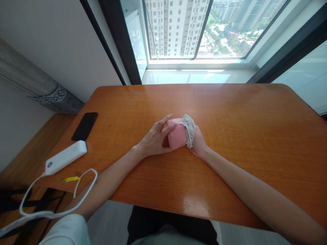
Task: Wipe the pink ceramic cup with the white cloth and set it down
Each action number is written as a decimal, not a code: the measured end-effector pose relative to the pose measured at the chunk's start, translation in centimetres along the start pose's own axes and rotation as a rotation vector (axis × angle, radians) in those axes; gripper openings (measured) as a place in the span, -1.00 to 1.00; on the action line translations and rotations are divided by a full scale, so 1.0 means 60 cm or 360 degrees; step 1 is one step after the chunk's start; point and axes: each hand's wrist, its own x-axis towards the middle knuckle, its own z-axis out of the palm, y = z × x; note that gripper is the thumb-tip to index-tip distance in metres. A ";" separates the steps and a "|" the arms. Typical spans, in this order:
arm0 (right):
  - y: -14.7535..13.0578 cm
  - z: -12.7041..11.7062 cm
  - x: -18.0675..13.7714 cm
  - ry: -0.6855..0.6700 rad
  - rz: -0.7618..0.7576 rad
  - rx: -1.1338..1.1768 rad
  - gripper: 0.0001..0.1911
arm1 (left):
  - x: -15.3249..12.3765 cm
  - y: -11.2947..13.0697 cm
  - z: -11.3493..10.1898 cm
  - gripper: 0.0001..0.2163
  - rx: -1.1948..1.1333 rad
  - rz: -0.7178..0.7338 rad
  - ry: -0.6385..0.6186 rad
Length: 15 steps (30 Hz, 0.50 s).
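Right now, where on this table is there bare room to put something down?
The right half of the table is bare, as is the far strip by the window. The left edge is crowded by the phone and the white power bank.

pink box point(177, 137) tilted on table, white cloth point(189, 128) against it

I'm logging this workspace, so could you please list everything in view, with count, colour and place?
pink box: one, pink, table centre, between both hands
cloth: one, off-white, against the box's right side
phone: one, black, table's left edge
power bank: one, white, near-left corner
cable: one, white, hanging off the near-left corner
table: one, orange-brown wood, below the window
window: one, dark-framed, behind the table
left hand: one, on the box
right hand: one, holding the cloth
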 end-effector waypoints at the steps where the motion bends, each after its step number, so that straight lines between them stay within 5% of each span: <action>1: -0.001 0.001 -0.001 -0.0006 -0.0009 -0.0008 -0.62 | 0.001 0.002 0.000 0.05 0.0010 0.0021 0.0013; 5: -0.010 0.002 -0.014 -0.0079 -0.0088 -0.0171 -0.53 | 0.002 0.012 -0.007 0.11 -0.0250 -0.0077 0.0084; 9: -0.012 0.001 -0.021 -0.0141 -0.0081 -0.0239 -0.45 | -0.001 0.010 -0.012 0.21 -0.0368 -0.0390 -0.0095; 12: -0.006 -0.001 -0.013 -0.0068 -0.0014 -0.0116 -0.49 | -0.002 0.002 -0.008 0.37 -0.0318 -0.0240 -0.0049; 15: -0.001 -0.001 -0.003 0.0040 0.0061 0.0012 -0.57 | -0.002 -0.001 -0.002 0.25 -0.0133 -0.0007 0.0027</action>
